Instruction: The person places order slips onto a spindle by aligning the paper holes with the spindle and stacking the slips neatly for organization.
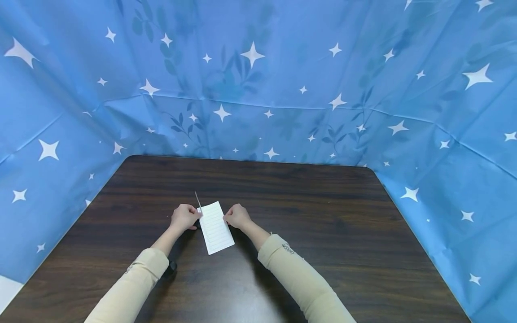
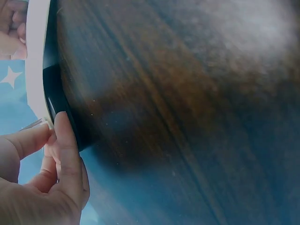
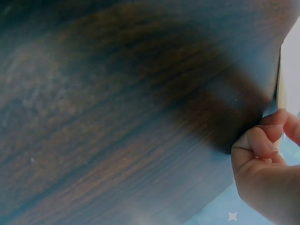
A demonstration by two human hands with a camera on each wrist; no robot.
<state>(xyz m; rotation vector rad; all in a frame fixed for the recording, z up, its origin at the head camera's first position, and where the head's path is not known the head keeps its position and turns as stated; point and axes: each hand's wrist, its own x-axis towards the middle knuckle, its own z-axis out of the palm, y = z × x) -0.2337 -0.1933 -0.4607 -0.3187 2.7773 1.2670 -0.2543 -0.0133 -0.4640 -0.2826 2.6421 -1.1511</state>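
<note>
A small white lined notepad (image 1: 216,228) lies tilted between both hands in the head view. My left hand (image 1: 185,217) pinches its upper left edge between thumb and fingers. A thin, pale, stick-like thing (image 1: 198,199) sticks up from that same pinch; its kind cannot be told. On the opposite side, my right hand (image 1: 238,216) pinches the notepad's right edge, with its fingers curled in. The left wrist view shows the white pad (image 2: 36,61) nearly edge-on, with a dark strip (image 2: 57,93) along its underside by the fingertips.
Both hands work over a dark wood-grain table (image 1: 323,233) with rounded far corners. Behind it hangs a blue curtain (image 1: 282,80) with white stars and leaf prints. Cream sleeves cover both forearms, and a black band (image 1: 171,268) shows near the left cuff.
</note>
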